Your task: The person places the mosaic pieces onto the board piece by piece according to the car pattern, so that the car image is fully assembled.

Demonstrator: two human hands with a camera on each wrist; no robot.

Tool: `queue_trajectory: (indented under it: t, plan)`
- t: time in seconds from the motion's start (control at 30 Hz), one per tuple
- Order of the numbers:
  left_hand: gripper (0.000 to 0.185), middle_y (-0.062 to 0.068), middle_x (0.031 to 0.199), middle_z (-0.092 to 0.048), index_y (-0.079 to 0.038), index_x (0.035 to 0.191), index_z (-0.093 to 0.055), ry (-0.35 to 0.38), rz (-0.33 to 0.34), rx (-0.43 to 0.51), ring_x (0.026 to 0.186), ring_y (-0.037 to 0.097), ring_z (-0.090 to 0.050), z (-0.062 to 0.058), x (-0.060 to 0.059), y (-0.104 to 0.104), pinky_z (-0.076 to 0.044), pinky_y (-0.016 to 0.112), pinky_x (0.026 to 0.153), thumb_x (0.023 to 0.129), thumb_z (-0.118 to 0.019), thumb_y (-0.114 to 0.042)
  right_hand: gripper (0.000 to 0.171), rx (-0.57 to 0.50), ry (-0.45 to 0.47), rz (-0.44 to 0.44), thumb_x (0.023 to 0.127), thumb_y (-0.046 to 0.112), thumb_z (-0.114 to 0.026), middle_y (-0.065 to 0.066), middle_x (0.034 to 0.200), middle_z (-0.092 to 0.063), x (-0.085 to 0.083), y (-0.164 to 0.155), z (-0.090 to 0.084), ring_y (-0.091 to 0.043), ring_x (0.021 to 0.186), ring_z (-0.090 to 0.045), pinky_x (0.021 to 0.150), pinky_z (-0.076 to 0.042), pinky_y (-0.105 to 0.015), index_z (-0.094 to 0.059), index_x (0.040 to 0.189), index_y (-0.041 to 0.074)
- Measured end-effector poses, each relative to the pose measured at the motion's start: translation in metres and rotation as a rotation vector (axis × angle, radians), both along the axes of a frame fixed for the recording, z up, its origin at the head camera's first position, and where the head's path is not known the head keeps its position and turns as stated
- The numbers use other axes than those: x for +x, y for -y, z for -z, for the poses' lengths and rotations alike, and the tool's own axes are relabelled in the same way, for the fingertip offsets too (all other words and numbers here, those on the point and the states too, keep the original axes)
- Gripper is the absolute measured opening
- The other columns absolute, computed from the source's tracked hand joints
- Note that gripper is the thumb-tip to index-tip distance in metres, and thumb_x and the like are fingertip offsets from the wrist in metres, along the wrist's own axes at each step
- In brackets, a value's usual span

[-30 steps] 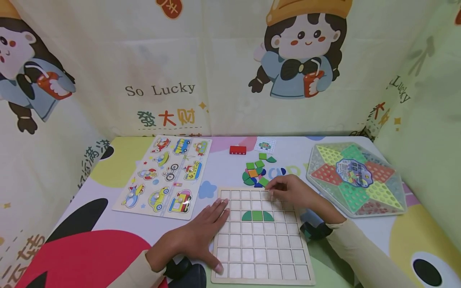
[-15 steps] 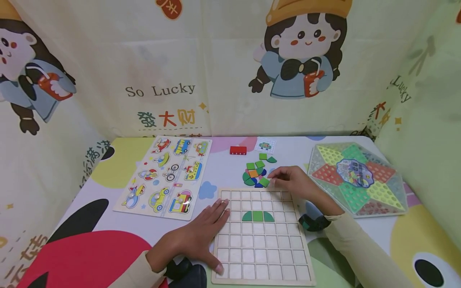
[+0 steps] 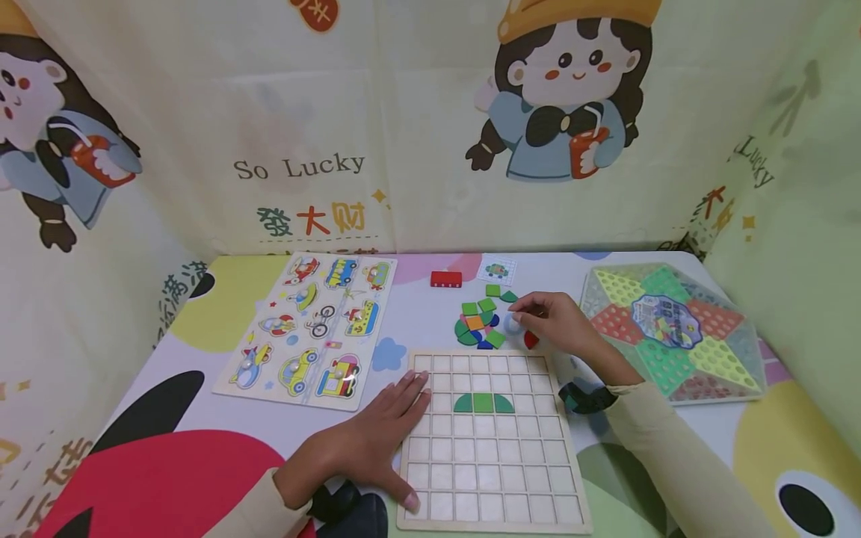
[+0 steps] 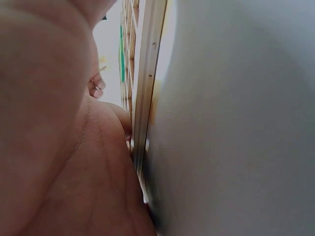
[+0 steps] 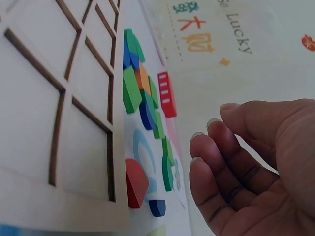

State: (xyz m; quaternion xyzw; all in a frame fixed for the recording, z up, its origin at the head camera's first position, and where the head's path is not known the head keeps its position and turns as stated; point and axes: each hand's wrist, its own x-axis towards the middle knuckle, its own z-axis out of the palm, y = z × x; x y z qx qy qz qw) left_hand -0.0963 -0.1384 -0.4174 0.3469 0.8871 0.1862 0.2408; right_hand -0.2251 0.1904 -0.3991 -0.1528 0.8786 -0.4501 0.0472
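Left grip (image 3: 375, 437): spread on my board (image 3: 507, 478), nine o'clock.
Right grip (image 3: 554, 326): parted, seemingly selecting.
Pieces (image 3: 474, 323): twelve o'clock; likely need pinching.

Just left of my right hand (image 3: 554, 329), coloured pieces (image 3: 474, 323) crowd the way; a red piece (image 3: 531, 341) sits on the near side, close to the grid board (image 3: 498, 478). The hexagonal box (image 3: 666, 321) bars my right. Between the coloured pieces and the puzzle board (image 3: 309, 329), a strip of table (image 3: 418, 317) gives room to pass. My left hand (image 3: 373, 437) blocks the grid board's left edge.
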Motion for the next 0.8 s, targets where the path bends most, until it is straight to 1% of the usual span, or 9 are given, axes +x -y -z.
queue_trajectory:
  t: [0.2, 0.33, 0.47, 0.7, 0.8]
  plan:
    - [0.128, -0.001, 0.163, 0.009, -0.014, 0.158, -0.011, -0.003, 0.004, 0.005, 0.146, 0.02, 0.015, 0.001, -0.001, 0.0, -0.002, 0.05, 0.116, 0.062, -0.07, -0.076, 0.018, 0.038, -0.004, 0.075, 0.095, 0.012, -0.065, -0.01, 0.1, -0.069, -0.01, -0.002, 0.0, -0.025, 0.082, -0.057, 0.064, -0.05, -0.025, -0.07, 0.108, 0.001]
    - [0.128, -0.001, 0.163, 0.009, -0.014, 0.158, -0.011, -0.002, 0.004, 0.005, 0.146, 0.02, 0.014, 0.0, -0.001, 0.0, -0.002, 0.05, 0.116, 0.063, -0.07, -0.076, 0.019, 0.021, -0.006, 0.117, 0.095, 0.012, -0.065, -0.011, 0.101, -0.07, -0.013, 0.0, -0.003, -0.025, 0.083, -0.057, 0.066, -0.05, -0.022, -0.069, 0.108, 0.0]
    - [0.128, 0.0, 0.163, 0.008, -0.014, 0.158, -0.011, -0.009, 0.004, -0.006, 0.146, 0.02, 0.014, 0.0, 0.0, 0.0, -0.002, 0.05, 0.116, 0.062, -0.07, -0.076, 0.019, 0.024, -0.019, 0.121, 0.095, 0.014, -0.066, -0.011, 0.101, -0.069, -0.018, 0.0, -0.005, -0.025, 0.084, -0.059, 0.069, -0.051, -0.024, -0.07, 0.108, 0.0]
    - [0.128, -0.001, 0.163, 0.009, -0.014, 0.158, -0.01, -0.005, 0.009, -0.001, 0.146, 0.02, 0.015, 0.0, -0.001, 0.0, -0.001, 0.05, 0.116, 0.063, -0.07, -0.076, 0.02, 0.082, -0.037, 0.154, 0.094, 0.015, -0.067, -0.011, 0.103, -0.068, -0.032, -0.007, -0.002, -0.026, 0.087, -0.059, 0.072, -0.051, -0.027, -0.07, 0.108, 0.002]
    - [0.128, -0.001, 0.163, 0.009, -0.013, 0.158, -0.01, -0.003, 0.006, 0.003, 0.146, 0.02, 0.015, 0.001, -0.001, 0.0, -0.001, 0.05, 0.116, 0.063, -0.07, -0.076, 0.02, 0.096, -0.042, 0.137, 0.094, 0.015, -0.066, -0.013, 0.105, -0.068, -0.039, -0.009, -0.002, -0.027, 0.091, -0.059, 0.077, -0.051, -0.031, -0.069, 0.109, 0.002]
